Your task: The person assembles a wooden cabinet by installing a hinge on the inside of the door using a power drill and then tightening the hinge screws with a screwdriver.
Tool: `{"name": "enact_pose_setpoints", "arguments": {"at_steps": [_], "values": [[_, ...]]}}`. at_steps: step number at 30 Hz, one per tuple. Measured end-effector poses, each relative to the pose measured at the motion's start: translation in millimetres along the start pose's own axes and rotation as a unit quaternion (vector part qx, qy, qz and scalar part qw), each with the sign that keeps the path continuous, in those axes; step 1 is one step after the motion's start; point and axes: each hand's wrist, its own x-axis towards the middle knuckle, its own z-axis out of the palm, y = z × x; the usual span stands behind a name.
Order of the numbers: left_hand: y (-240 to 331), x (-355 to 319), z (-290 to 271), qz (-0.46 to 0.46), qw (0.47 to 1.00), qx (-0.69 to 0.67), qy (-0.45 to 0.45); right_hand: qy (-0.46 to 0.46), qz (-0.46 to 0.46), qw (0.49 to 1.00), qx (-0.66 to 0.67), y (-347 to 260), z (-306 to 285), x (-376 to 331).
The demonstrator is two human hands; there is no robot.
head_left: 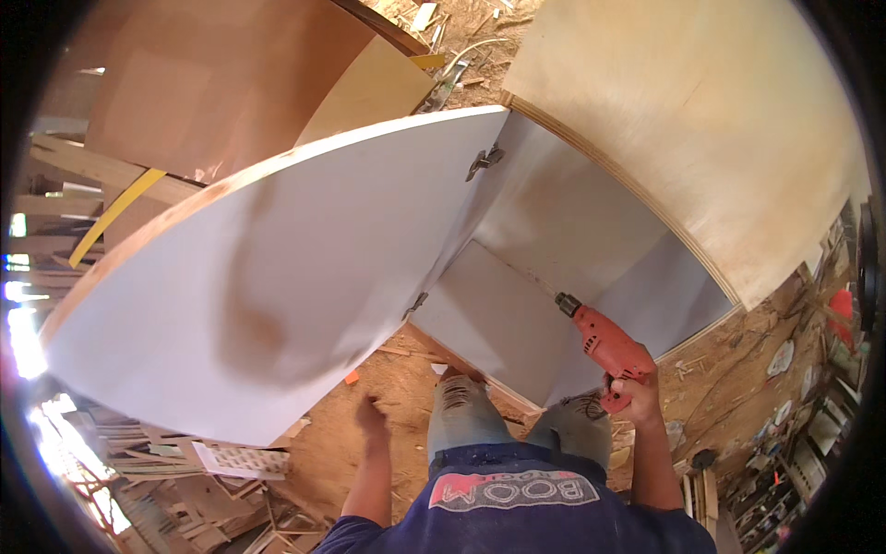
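My right hand [639,399] is wrapped round the handle of a red power drill [614,346]. Its dark chuck and long thin bit point up and left into an open cabinet [489,295] with pale grey inner faces. Whether the bit touches a panel I cannot tell. The cabinet door [305,277], pale grey with a bare wood edge, stands swung out to the left. Two metal hinges join it to the cabinet, an upper one [484,162] and a lower one [418,303]. My left hand [372,417] hangs below the door, touching nothing visible; its fingers are blurred.
A large plywood panel [701,120] forms the cabinet's right side. Brown sheets [212,83] lie behind the door, beside a yellow strip [115,217]. Scrap wood [175,517] is piled at lower left. Wood chips and debris cover the brown floor [711,397].
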Motion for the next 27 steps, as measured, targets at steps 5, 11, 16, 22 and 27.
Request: {"name": "enact_pose_setpoints", "arguments": {"at_steps": [5, 11, 16, 22, 27], "values": [[27, 19, -159, 0.098, 0.846, -0.267, 0.451, 0.007, -0.025, 0.983, -0.183, -5, 8, -42], [201, -62, -259, 0.572, 0.705, 0.064, 0.415, 0.055, -0.020, 0.983, -0.174, 7, 28, -104], [270, -91, -232, 0.613, 0.767, 0.105, 0.158, 0.073, -0.034, 0.984, -0.160, 26, 45, -159], [255, -155, -224, 0.581, 0.782, 0.139, 0.177, 0.010, -0.043, 0.984, -0.173, 40, -3, -190], [202, -226, -195, 0.595, 0.773, 0.142, 0.168, -0.033, -0.073, 0.981, -0.176, 24, -56, -203]]}}
